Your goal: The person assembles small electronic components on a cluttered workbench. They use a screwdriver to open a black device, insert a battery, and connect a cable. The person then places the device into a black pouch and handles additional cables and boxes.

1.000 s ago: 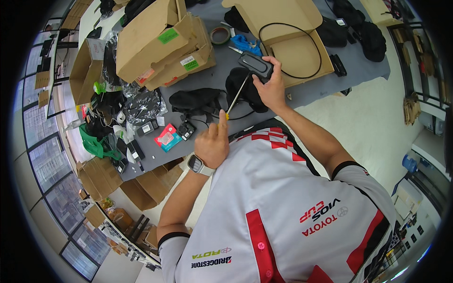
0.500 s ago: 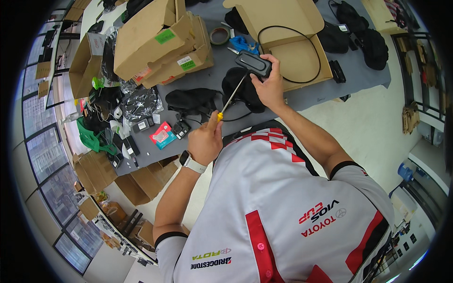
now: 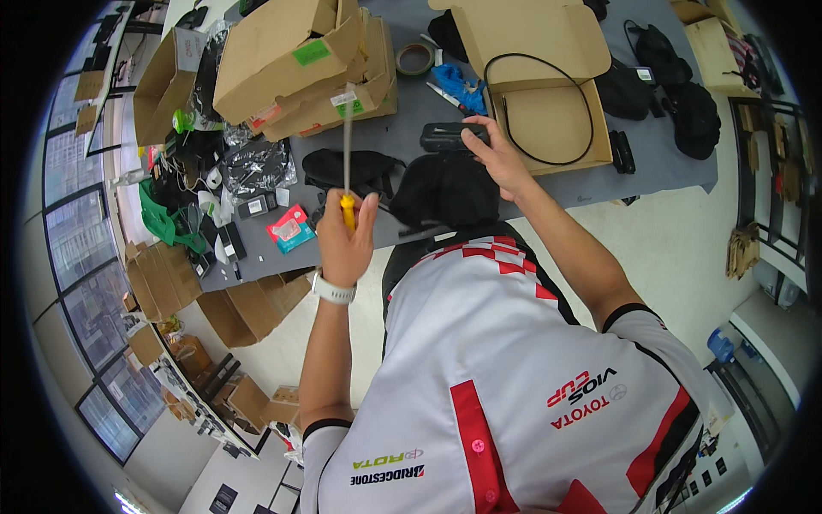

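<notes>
My left hand (image 3: pixel 344 240) is closed around the yellow handle of a screwdriver (image 3: pixel 347 163), whose thin metal shaft points up and away over the grey table (image 3: pixel 411 111). A white watch sits on that wrist. My right hand (image 3: pixel 499 158) grips a small black oblong device (image 3: pixel 447 137) at the table's near side, just left of an open cardboard box (image 3: pixel 548 128) holding a looped black cable (image 3: pixel 539 107). The screwdriver tip is well apart from the device.
Stacked cardboard boxes (image 3: pixel 300 68) stand at the back left. A black pouch (image 3: pixel 351 167), a red and teal packet (image 3: pixel 289 228), a tape roll (image 3: pixel 414 58), bags and small parts litter the table. More boxes (image 3: pixel 231 308) sit on the floor at left.
My left hand has swung the screwdriver away from the black device, so its shaft now points upward instead of at the device. My right hand still holds the device.
</notes>
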